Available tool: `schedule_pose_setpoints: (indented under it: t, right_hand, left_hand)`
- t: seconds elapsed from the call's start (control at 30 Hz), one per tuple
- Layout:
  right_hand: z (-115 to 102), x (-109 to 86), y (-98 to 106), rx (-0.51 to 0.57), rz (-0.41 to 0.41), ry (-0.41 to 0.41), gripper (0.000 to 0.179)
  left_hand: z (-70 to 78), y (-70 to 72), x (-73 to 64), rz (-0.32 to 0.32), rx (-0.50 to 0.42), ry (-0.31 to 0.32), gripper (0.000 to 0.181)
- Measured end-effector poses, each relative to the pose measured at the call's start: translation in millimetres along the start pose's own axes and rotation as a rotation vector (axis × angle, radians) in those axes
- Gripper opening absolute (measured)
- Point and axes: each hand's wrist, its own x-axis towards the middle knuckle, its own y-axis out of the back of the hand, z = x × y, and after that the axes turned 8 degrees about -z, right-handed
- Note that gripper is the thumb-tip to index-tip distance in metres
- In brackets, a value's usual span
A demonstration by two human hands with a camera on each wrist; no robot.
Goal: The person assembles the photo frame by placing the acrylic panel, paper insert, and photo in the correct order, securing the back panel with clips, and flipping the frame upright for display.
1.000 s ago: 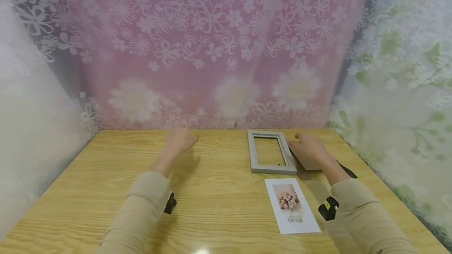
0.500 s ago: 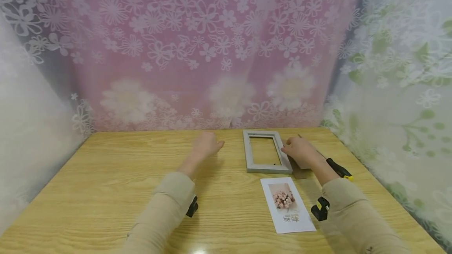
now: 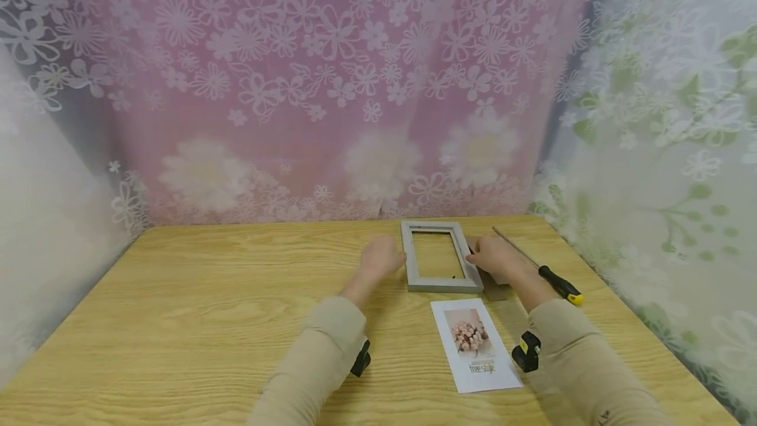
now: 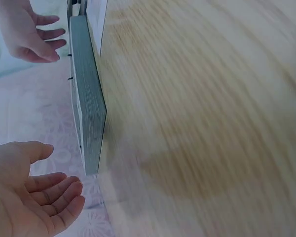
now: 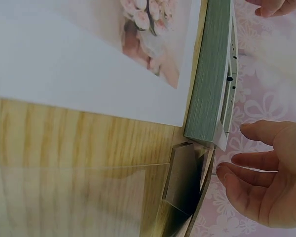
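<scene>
A grey picture frame (image 3: 445,286) lies on the wooden table, its middle opening showing the tabletop. To its left is my left hand (image 3: 381,256); in the left wrist view the fingers of the left hand (image 4: 44,192) are spread and loosely bent, apart from the frame's edge (image 4: 91,98). My right hand (image 3: 498,259) hovers at the frame's right side, over a brown backing board (image 3: 495,290). Seen in the right wrist view, the right hand (image 5: 274,170) has loosely bent fingers and holds nothing. In front of the frame lies a white print with pink flowers (image 3: 476,345).
A screwdriver (image 3: 558,283) with a black and yellow handle lies right of the right hand. A clear sheet (image 5: 64,197) rests beside the print. Floral curtains (image 3: 378,84) hang behind and beside the wooden table (image 3: 207,321).
My left hand has moved right across the table to the frame's left side. My right hand has shifted left from over the backing board towards the frame, uncovering the screwdriver.
</scene>
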Motion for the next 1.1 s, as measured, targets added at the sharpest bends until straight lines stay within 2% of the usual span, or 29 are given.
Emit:
schedule_pose_setpoints:
  t: [0.23,0.33,0.37,0.47,0.5,0.57,0.7,0.77,0.9,1.07,1.1]
  right_hand:
    - [0.6,-1.0,-4.9,-0.067,0.033,-0.036,0.046]
    - [0.7,1.4,-8.6,-0.110,0.039,-0.057,0.023]
    - [0.6,2.8,-10.1,-0.120,0.034,-0.066,0.026]
    - [0.4,6.5,-14.8,-0.127,0.030,-0.051,0.056]
    - [0.3,7.9,-16.2,-0.119,0.026,-0.047,0.054]
    - [-0.5,9.8,-18.3,-0.101,0.036,-0.035,0.051]
    - [-5.3,12.1,-19.7,-0.078,0.045,-0.044,0.025]
    - [-9.0,12.2,-19.6,-0.083,0.040,-0.060,0.021]
    - [-14.3,13.6,-21.8,-0.099,0.033,-0.070,0.035]
    - [-20.2,16.2,-25.8,-0.061,0.040,-0.030,0.039]
    - [-21.9,17.2,-26.6,-0.052,0.040,-0.020,0.040]
  left_hand:
    - [15.9,-19.2,2.5,-0.039,-0.127,0.025,0.045]
    - [22.3,-26.3,1.3,-0.050,-0.133,0.010,0.043]
    - [23.8,-28.5,0.9,-0.047,-0.117,0.004,0.043]
    - [26.2,-33.2,1.1,-0.031,-0.092,0.003,0.038]
    - [26.2,-34.3,1.6,-0.025,-0.079,0.008,0.036]
    - [25.5,-35.9,3.1,-0.018,-0.064,0.019,0.032]
    - [21.7,-36.0,5.9,-0.019,-0.060,0.036,0.022]
    - [19.7,-34.8,6.6,-0.017,-0.057,0.036,0.016]
    - [15.4,-32.6,7.4,-0.022,-0.067,0.040,0.007]
    - [5.8,-28.9,12.1,-0.026,-0.067,0.076,0.008]
    - [0.7,-30.0,14.3,-0.004,-0.061,0.062,0.007]
